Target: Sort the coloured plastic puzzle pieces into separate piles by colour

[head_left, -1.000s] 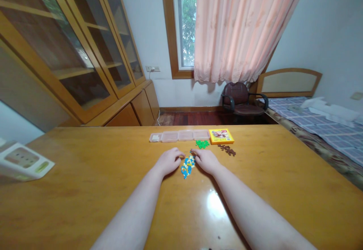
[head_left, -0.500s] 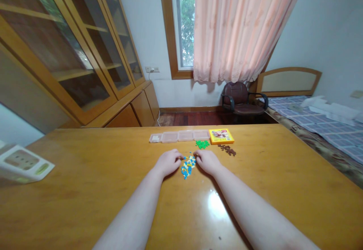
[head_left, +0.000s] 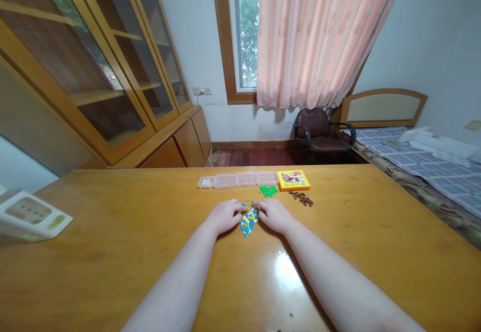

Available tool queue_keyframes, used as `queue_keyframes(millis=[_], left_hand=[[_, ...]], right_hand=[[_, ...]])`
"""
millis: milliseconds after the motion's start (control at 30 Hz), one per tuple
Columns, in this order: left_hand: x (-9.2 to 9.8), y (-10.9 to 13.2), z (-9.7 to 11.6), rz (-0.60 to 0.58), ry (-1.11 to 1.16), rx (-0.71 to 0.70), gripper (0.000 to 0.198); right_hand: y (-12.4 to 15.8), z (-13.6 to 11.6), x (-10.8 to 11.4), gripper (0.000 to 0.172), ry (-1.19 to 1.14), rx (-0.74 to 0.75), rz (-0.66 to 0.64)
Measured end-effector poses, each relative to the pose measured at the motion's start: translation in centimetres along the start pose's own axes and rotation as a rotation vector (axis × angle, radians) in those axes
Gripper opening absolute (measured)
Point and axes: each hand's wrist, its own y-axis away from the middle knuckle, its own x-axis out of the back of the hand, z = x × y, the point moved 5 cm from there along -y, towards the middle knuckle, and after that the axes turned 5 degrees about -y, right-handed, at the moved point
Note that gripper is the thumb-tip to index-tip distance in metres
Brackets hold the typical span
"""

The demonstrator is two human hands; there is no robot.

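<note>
Head view, looking down past my forearms at a wooden table (head_left: 338, 257). My left hand (head_left: 224, 216) and my right hand (head_left: 274, 215) rest on either side of a small heap of blue and yellow plastic bricks (head_left: 248, 220), their fingers curled inward and touching its upper end (the pieces are so tiny that I can't tell whether either hand has hold of one). Just ahead of my right fingers lies a cluster of green bricks (head_left: 268, 191), with a cluster of brown bricks (head_left: 300, 199) farther right. Beyond my fingers, a clear plastic compartment box (head_left: 236, 180) sits beside a yellow box (head_left: 293, 180). Well off to the left of my fingers, a white carton (head_left: 32, 215) sits at the table's edge.
</note>
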Motion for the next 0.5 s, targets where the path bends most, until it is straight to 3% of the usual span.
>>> queue_keyframes(millis=[267, 500], left_hand=[[-0.31, -0.22, -0.14, 0.009, -0.018, 0.033, 0.029], [-0.20, -0.21, 0.08, 0.025, 0.016, -0.007, 0.032]], right_hand=[[-0.08, 0.37, -0.21, 0.025, 0.006, 0.012, 0.006], [-0.08, -0.16, -0.16, 0.028, 0.065, 0.049, 0.016]])
